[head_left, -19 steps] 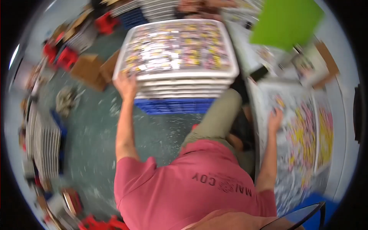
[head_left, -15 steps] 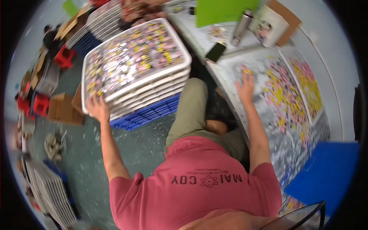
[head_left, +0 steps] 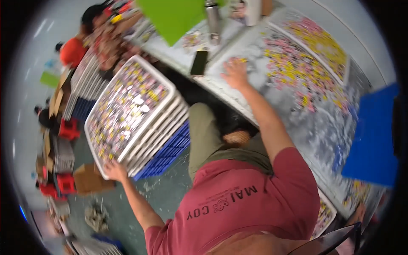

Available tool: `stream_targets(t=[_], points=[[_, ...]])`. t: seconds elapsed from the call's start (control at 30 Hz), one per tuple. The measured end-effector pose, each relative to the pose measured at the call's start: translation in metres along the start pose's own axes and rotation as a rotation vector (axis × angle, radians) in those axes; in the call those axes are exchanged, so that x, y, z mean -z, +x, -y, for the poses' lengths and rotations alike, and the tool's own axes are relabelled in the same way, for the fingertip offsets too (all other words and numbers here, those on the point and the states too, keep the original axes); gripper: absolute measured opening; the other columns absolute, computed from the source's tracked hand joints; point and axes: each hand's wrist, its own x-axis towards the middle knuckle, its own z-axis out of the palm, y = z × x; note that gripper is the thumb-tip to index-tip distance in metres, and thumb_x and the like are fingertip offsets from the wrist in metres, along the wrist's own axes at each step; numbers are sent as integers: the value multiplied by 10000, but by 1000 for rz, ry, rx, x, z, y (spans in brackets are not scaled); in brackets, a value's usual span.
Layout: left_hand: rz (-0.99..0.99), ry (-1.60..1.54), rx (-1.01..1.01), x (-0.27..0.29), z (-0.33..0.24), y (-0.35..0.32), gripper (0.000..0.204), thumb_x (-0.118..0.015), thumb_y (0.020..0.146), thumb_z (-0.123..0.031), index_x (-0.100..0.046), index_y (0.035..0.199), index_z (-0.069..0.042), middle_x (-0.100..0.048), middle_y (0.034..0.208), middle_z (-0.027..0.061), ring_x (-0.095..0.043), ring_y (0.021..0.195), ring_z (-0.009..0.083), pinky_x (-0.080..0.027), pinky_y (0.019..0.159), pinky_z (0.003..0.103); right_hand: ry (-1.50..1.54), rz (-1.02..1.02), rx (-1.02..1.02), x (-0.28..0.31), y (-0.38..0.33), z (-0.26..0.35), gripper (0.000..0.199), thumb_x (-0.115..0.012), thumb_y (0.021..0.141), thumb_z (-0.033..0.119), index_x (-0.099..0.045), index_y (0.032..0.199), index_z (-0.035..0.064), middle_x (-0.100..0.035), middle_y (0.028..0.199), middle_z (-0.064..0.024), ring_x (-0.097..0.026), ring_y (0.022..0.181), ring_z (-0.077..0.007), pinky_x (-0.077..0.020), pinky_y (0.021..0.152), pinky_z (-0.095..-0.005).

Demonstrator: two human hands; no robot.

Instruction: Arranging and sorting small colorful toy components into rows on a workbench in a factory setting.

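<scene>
A person in a red shirt sits between a stack of white trays point(head_left: 159, 127) and a long desk point(head_left: 238, 38), arms spread wide apart. The left hand point(head_left: 114, 170) grips the near corner of the top tray point(head_left: 129, 108), fingers curled over its rim; the tray, a shallow white plastic rectangle, is packed with small glossy pieces in yellow, pink and white. The stack rests on a blue ribbed crate point(head_left: 165, 153) on the grey-green floor. The right hand point(head_left: 234, 73) lies flat and open, fingers spread, on the desk at the edge of a scatter of yellow and pink pieces point(head_left: 293, 68) over a pale, shiny sheet. Just beside that hand lie a black phone point(head_left: 199, 62) and, farther back, a metal bottle point(head_left: 212, 19) and a bright green sheet point(head_left: 174, 17). A blue board point(head_left: 374, 136) sits at the desk's right end.
</scene>
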Motion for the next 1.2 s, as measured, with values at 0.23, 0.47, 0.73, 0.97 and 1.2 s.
stream_targets(t=[0.23, 0.47, 0.73, 0.97, 1.2], points=[[-18, -160, 341, 0, -19, -2, 474, -577, 1002, -362, -591, 1402, -108, -586, 1327, 200, -539, 1249, 389, -424, 1014, 571, 107, -283, -18, 4, 0, -1, 707, -646, 915, 567, -541, 1476, 150, -449, 1555, -178, -351, 1461, -419, -256, 1177, -643], [687, -60, 150, -6, -30, 26, 599, -591, 971, -427, -537, 1451, -72, -491, 1560, 143, -479, 1409, 330, -357, 1185, 485, 522, -363, -45, -3, -45, -23, 754, -747, 899, 365, -454, 1528, 71, -452, 1555, -232, -369, 1485, -410, -276, 1204, -569], [42, -831, 83, 52, -204, 80, 721, -433, 1035, -641, -529, 1487, -87, -327, 1618, 232, -482, 1379, 423, -564, 927, 553, 321, -365, -454, 148, -229, -119, 511, -725, 896, 217, -607, 1376, 85, -534, 1493, -175, -505, 1367, -382, -372, 1147, -557], [171, -1473, -635, 248, -408, 111, 335, -682, 908, -132, -703, 1220, -13, -397, 1548, 296, -386, 1434, 473, -293, 1184, 596, -524, -166, -1100, 251, -437, -224, 251, -716, 803, 230, -736, 935, 19, -724, 1045, -203, -675, 1007, -387, -546, 882, -487], [257, -1837, -989, 330, -548, 98, 451, -753, 835, -86, -672, 1278, -45, -407, 1546, 274, -354, 1446, 482, -307, 1187, 547, -693, 123, -1098, 238, -546, -259, 158, -604, 909, 189, -737, 892, 105, -747, 969, -154, -721, 812, -365, -581, 699, -476]])
